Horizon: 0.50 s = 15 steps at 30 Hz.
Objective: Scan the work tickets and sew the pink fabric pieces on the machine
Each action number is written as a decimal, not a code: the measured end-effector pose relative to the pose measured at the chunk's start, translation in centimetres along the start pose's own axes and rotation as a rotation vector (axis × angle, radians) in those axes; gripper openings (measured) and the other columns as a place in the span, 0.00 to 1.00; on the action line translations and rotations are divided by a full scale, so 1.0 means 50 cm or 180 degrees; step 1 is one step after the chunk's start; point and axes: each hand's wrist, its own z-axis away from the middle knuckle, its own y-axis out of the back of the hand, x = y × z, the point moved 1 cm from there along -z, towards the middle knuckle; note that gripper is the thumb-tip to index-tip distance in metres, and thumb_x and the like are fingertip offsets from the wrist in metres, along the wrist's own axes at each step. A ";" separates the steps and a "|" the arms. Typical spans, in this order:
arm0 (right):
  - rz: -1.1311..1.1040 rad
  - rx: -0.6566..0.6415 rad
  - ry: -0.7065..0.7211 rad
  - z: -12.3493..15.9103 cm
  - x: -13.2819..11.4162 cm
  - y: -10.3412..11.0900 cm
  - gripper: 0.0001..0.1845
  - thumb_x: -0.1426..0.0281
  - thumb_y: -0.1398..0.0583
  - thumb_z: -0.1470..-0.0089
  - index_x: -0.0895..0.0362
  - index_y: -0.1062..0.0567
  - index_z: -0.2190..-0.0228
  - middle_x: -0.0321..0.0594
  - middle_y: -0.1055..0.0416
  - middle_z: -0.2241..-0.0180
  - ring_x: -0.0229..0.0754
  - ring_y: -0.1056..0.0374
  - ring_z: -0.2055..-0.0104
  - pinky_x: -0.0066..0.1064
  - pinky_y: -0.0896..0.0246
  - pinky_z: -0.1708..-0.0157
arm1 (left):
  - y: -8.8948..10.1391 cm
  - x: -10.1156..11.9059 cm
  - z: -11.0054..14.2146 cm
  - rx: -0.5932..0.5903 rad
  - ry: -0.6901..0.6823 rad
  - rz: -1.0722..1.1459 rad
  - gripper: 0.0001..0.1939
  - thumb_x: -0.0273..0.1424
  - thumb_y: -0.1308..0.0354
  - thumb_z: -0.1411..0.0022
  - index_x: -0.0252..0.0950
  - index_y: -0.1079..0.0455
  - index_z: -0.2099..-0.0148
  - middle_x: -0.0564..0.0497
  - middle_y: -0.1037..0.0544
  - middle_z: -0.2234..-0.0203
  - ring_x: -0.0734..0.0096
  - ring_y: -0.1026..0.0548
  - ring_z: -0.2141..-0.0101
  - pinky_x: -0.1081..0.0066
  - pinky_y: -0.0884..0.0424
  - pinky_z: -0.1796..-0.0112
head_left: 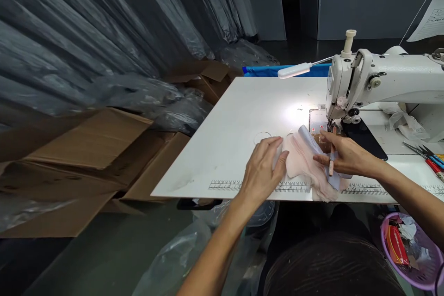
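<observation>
I see the pale-pink, soft fabric piece lying before the white metal sewing machine, apparently unfinished; no completed seam shows. The left hand spreads loosely at its edge; the right hand grasps a slim peach-coloured stick.

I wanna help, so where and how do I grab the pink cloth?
Maybe pinch the pink cloth by its fluffy lower end, coming from the front edge of the table: that bit spreads out loose, away from the sewing machine.
</observation>
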 end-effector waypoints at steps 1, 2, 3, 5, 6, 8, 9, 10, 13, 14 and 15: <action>-0.0086 0.0019 -0.0040 0.003 0.008 0.003 0.18 0.61 0.40 0.42 0.60 0.29 0.55 0.43 0.26 0.67 0.45 0.30 0.67 0.33 0.37 0.66 | -0.003 0.016 0.002 0.0018 -0.0092 0.0018 0.13 0.31 0.50 0.30 0.34 0.34 0.46 0.42 0.25 0.54 0.62 0.25 0.53 0.62 0.25 0.54; -0.0172 0.0046 -0.0070 0.005 0.015 0.005 0.17 0.60 0.40 0.41 0.58 0.28 0.55 0.43 0.26 0.67 0.45 0.29 0.66 0.33 0.37 0.65 | -0.005 0.032 0.003 0.0037 -0.0172 0.0037 0.12 0.30 0.50 0.30 0.35 0.33 0.47 0.43 0.25 0.55 0.63 0.25 0.54 0.63 0.25 0.55; -0.0251 0.0075 -0.0083 0.008 0.021 0.007 0.17 0.60 0.41 0.40 0.57 0.28 0.54 0.43 0.25 0.66 0.45 0.28 0.65 0.33 0.36 0.64 | -0.008 0.046 0.004 0.0055 -0.0241 0.0064 0.11 0.30 0.49 0.30 0.35 0.33 0.48 0.44 0.24 0.57 0.64 0.25 0.56 0.64 0.25 0.56; -0.0392 0.0118 -0.0053 0.013 0.031 0.008 0.19 0.59 0.42 0.40 0.56 0.27 0.52 0.44 0.24 0.64 0.46 0.27 0.62 0.34 0.34 0.61 | -0.012 0.069 0.004 0.0081 -0.0336 0.0128 0.09 0.29 0.49 0.30 0.35 0.33 0.50 0.45 0.24 0.60 0.66 0.24 0.59 0.67 0.25 0.59; -0.0444 0.0130 -0.0016 0.017 0.034 0.007 0.21 0.58 0.41 0.40 0.56 0.28 0.50 0.44 0.24 0.62 0.47 0.26 0.61 0.35 0.34 0.60 | -0.013 0.075 0.004 0.0081 -0.0362 0.0145 0.08 0.29 0.49 0.30 0.34 0.33 0.51 0.46 0.24 0.61 0.66 0.24 0.60 0.67 0.25 0.60; -0.0485 0.0174 0.0091 0.027 0.033 0.003 0.26 0.56 0.40 0.42 0.55 0.30 0.46 0.45 0.24 0.59 0.49 0.26 0.58 0.38 0.33 0.58 | -0.014 0.077 0.003 0.0045 -0.0345 0.0071 0.08 0.29 0.50 0.30 0.34 0.32 0.52 0.45 0.23 0.62 0.66 0.24 0.61 0.67 0.25 0.61; -0.0463 0.0231 0.0148 0.033 0.030 0.000 0.29 0.55 0.39 0.43 0.55 0.31 0.44 0.46 0.24 0.58 0.50 0.27 0.57 0.40 0.33 0.57 | -0.014 0.073 0.003 -0.0004 -0.0293 -0.0034 0.08 0.29 0.50 0.30 0.33 0.32 0.53 0.45 0.23 0.62 0.65 0.24 0.61 0.66 0.25 0.61; -0.0410 0.0306 0.0205 0.039 0.025 -0.005 0.32 0.54 0.38 0.44 0.55 0.33 0.42 0.47 0.25 0.56 0.51 0.27 0.55 0.42 0.33 0.56 | -0.014 0.067 0.003 -0.0074 -0.0223 -0.0162 0.09 0.28 0.51 0.30 0.33 0.31 0.53 0.45 0.23 0.62 0.64 0.24 0.61 0.65 0.26 0.61; -0.0085 0.0566 0.0328 0.059 0.007 -0.026 0.39 0.51 0.38 0.46 0.56 0.37 0.39 0.53 0.28 0.50 0.56 0.30 0.50 0.48 0.34 0.53 | -0.010 0.050 0.004 -0.0311 0.0048 -0.0421 0.10 0.26 0.53 0.31 0.33 0.30 0.55 0.44 0.23 0.63 0.62 0.24 0.62 0.64 0.26 0.61; 0.0050 0.0642 0.0340 0.064 0.003 -0.034 0.41 0.49 0.38 0.46 0.57 0.38 0.38 0.56 0.29 0.49 0.58 0.31 0.49 0.51 0.34 0.53 | -0.007 0.048 0.005 -0.0339 0.0123 -0.0417 0.10 0.26 0.53 0.31 0.33 0.30 0.56 0.45 0.23 0.63 0.62 0.24 0.62 0.64 0.26 0.61; 0.0170 0.0705 0.0340 0.068 0.000 -0.040 0.43 0.48 0.39 0.46 0.59 0.39 0.38 0.58 0.29 0.49 0.60 0.32 0.49 0.53 0.34 0.53 | -0.005 0.049 0.006 -0.0327 0.0181 -0.0372 0.10 0.26 0.52 0.31 0.33 0.30 0.56 0.45 0.23 0.64 0.63 0.24 0.62 0.65 0.27 0.62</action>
